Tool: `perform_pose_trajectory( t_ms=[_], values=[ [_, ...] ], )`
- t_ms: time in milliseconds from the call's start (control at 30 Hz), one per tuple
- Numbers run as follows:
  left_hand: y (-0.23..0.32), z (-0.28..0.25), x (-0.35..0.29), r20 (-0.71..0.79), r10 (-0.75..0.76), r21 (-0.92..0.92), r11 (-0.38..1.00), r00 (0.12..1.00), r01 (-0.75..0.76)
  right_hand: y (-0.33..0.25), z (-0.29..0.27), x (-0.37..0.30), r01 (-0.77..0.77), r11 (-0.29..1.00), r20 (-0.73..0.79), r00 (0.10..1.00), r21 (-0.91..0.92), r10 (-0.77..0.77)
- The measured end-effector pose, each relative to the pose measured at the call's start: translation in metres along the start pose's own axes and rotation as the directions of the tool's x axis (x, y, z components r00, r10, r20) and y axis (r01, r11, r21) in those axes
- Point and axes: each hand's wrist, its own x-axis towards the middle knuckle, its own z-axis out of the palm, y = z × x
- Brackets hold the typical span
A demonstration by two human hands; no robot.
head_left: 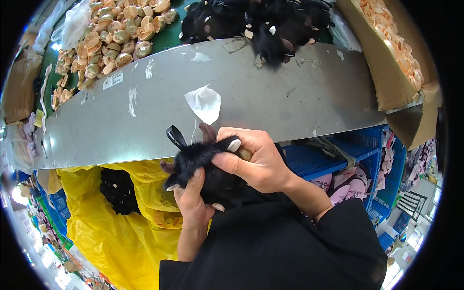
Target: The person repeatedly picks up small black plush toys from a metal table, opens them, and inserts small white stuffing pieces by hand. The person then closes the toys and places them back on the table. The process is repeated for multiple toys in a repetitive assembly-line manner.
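Both of my hands grip a black plush toy (pixel 193 157) in front of my body, just past the near edge of the metal table. It has brown fabric horns, white-tipped ears and a black ribbon loop (pixel 176 136) standing up from its top. My left hand (pixel 194 200) is closed on its lower left side, thumb pressed into the fur. From the right, my right hand (pixel 256 164) pinches it near one ear, the thumb lying across the fur. A roundish beige-gold part (pixel 245 153) shows partly under my right fingers; the rest of it is hidden.
A scrap of white paper (pixel 205 103) lies on the grey metal table (pixel 270 96). Beyond are a heap of beige-gold plastic shells (pixel 116 36) and several black plush pieces (pixel 261 24). A cardboard box (pixel 382 63) stands right, blue crates (pixel 309 162) below, a yellow bag (pixel 116 232) at lower left.
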Motion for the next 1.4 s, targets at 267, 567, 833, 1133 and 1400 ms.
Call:
perform_pose_trajectory(
  t_ms=[267,567,833,1133,1400],
  values=[
    [-0.012,-0.014,-0.001,0.134,-0.088,-0.163,0.980,0.987,0.110,0.001,-0.004,-0.003,0.071,0.997,0.039,0.997,0.043,-0.073],
    [0.006,-0.011,0.005,0.254,0.001,0.145,0.989,0.967,-0.039,-0.006,-0.002,-0.004,0.085,0.981,0.015,0.996,-0.176,-0.083],
    [0.010,0.027,0.005,0.103,0.148,0.148,0.976,0.984,-0.162,-0.001,-0.024,-0.019,0.137,0.976,-0.042,0.988,-0.169,-0.146],
    [0.007,0.028,0.011,0.061,0.134,0.062,0.989,0.989,-0.138,-0.006,0.002,-0.022,-0.047,0.897,-0.099,0.990,0.440,0.100],
    [0.005,0.022,0.011,-0.028,0.120,0.079,0.990,0.992,-0.117,-0.015,0.007,-0.021,-0.104,0.939,-0.087,0.986,0.326,0.140]
  ],
)
